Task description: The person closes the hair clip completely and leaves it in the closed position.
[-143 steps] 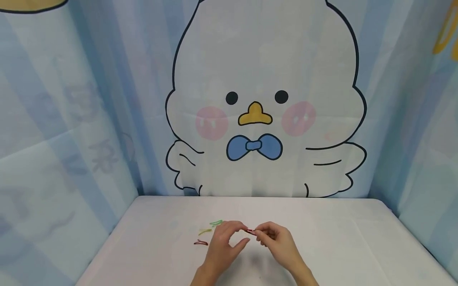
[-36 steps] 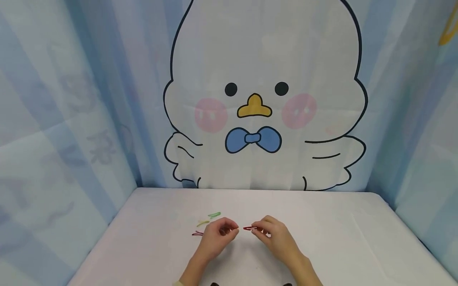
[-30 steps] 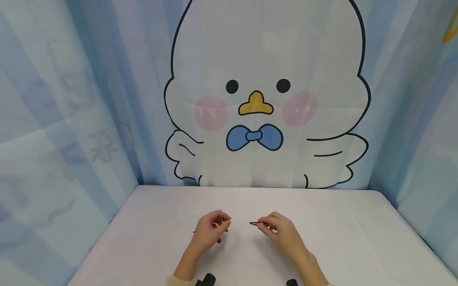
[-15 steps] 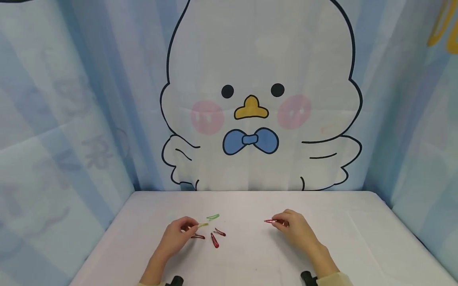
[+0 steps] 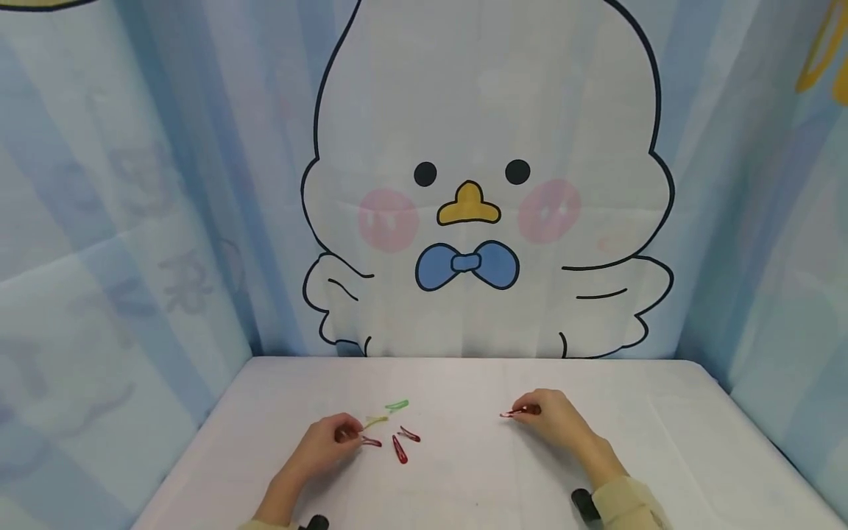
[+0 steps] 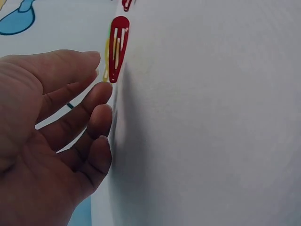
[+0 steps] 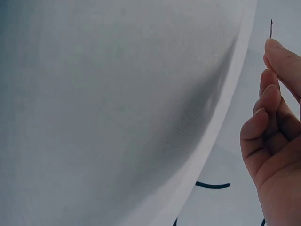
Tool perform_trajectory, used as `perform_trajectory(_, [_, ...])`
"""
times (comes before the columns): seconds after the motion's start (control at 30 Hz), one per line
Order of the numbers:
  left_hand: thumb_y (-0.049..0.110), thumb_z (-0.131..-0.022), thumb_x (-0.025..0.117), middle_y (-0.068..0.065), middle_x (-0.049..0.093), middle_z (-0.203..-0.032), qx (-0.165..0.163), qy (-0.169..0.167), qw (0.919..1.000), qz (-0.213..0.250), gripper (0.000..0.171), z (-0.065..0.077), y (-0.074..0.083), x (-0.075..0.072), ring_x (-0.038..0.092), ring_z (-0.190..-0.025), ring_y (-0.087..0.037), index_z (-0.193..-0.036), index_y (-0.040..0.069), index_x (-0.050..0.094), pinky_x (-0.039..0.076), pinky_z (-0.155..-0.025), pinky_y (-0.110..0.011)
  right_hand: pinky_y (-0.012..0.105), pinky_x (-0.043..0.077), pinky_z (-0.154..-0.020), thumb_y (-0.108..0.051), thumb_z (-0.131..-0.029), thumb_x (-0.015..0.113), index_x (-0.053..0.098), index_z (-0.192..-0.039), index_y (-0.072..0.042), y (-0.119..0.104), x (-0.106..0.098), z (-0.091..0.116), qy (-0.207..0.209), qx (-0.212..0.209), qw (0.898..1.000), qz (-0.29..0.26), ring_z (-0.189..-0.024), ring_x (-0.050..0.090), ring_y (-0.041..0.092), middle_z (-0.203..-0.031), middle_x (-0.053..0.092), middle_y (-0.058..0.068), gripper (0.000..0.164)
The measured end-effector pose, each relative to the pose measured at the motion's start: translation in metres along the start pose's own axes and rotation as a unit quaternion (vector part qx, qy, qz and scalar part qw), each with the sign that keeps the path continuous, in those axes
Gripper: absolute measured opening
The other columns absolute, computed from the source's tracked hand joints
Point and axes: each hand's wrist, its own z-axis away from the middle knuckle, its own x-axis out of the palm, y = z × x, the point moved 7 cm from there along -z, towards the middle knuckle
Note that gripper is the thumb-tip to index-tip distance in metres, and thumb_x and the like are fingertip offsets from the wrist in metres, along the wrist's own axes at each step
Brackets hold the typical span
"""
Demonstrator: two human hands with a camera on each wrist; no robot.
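Note:
In the head view, my right hand (image 5: 556, 419) pinches a red snap hair clip (image 5: 508, 414) above the table's right half. The right wrist view shows this clip edge-on as a thin dark sliver (image 7: 271, 27) above the thumb tip. My left hand (image 5: 324, 445) is by the left cluster, its fingertips beside a red clip (image 5: 372, 442) and a yellow clip (image 5: 377, 419). In the left wrist view its loosely bent fingers (image 6: 101, 120) show nothing between them; a red clip (image 6: 113, 70) overlaps the yellow one just past the fingertips.
Two more red clips (image 5: 400, 450) (image 5: 410, 434) lie right of the left hand. Behind them is a green clip (image 5: 397, 405). The white tabletop (image 5: 477, 478) ends at a curtain printed with a cartoon bird (image 5: 490, 96); further curtains flank both sides.
The hands have parted, left hand leftward, right hand rightward with its red clip. Two more red clips now lie on the table. The left fingertips shifted from the yellow clip towards a red one.

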Motion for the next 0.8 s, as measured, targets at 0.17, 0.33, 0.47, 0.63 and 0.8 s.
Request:
perform_trajectory(0.17, [0.006,-0.085,0.076,0.0,0.06,-0.084,-0.001,-0.013,0.9998,-0.015,0.015,-0.001,0.0,0.005,0.053,-0.078,-0.017,-0.098,0.007,0.069,0.048,-0.072,-0.036,0.034,0.048,-0.073,-0.012,-0.087,0.079,0.077,-0.091,-0.016,0.007,0.002,-0.003,-0.02,0.006,1.0,0.004,-0.079,0.054,0.012,-0.087,0.066,-0.006,0.006])
perform_trajectory(0.33, [0.004,-0.084,0.077,0.0,0.059,-0.084,0.006,-0.013,0.9993,-0.034,0.014,-0.003,0.0,0.005,0.053,-0.078,-0.017,-0.095,0.007,0.068,0.047,-0.072,-0.036,0.036,0.046,-0.073,-0.013,-0.087,0.079,0.077,-0.092,-0.015,0.014,0.002,-0.005,-0.033,0.02,0.999,0.004,-0.079,0.053,0.013,-0.087,0.066,-0.006,0.005])
perform_trajectory(0.47, [0.003,-0.084,0.077,0.0,0.056,-0.083,0.019,-0.014,0.9985,-0.049,0.013,-0.003,0.001,0.003,0.051,-0.077,-0.017,-0.091,0.009,0.068,0.045,-0.07,-0.034,0.036,0.046,-0.072,-0.012,-0.087,0.079,0.077,-0.092,-0.015,0.016,0.003,-0.007,-0.04,0.03,0.999,0.007,-0.077,0.052,0.014,-0.085,0.065,-0.006,0.006])
perform_trajectory(0.63, [0.003,-0.087,0.075,0.0,0.054,-0.083,0.023,-0.027,0.9979,-0.054,0.011,-0.005,0.003,0.005,0.05,-0.078,-0.017,-0.087,0.011,0.068,0.045,-0.071,-0.034,0.036,0.045,-0.071,-0.009,-0.086,0.079,0.077,-0.091,-0.016,0.021,0.003,-0.008,-0.037,0.059,0.997,0.025,-0.076,0.051,0.015,-0.083,0.062,-0.004,0.008])
perform_trajectory(0.8, [0.004,-0.088,0.074,0.0,0.055,-0.082,0.025,-0.033,0.9975,-0.058,0.011,-0.005,0.001,0.006,0.05,-0.077,-0.017,-0.085,0.012,0.067,0.045,-0.07,-0.034,0.036,0.043,-0.069,-0.007,-0.086,0.078,0.078,-0.092,-0.015,0.017,0.002,-0.008,-0.043,0.06,0.996,0.049,-0.074,0.049,0.016,-0.079,0.06,-0.004,0.009])
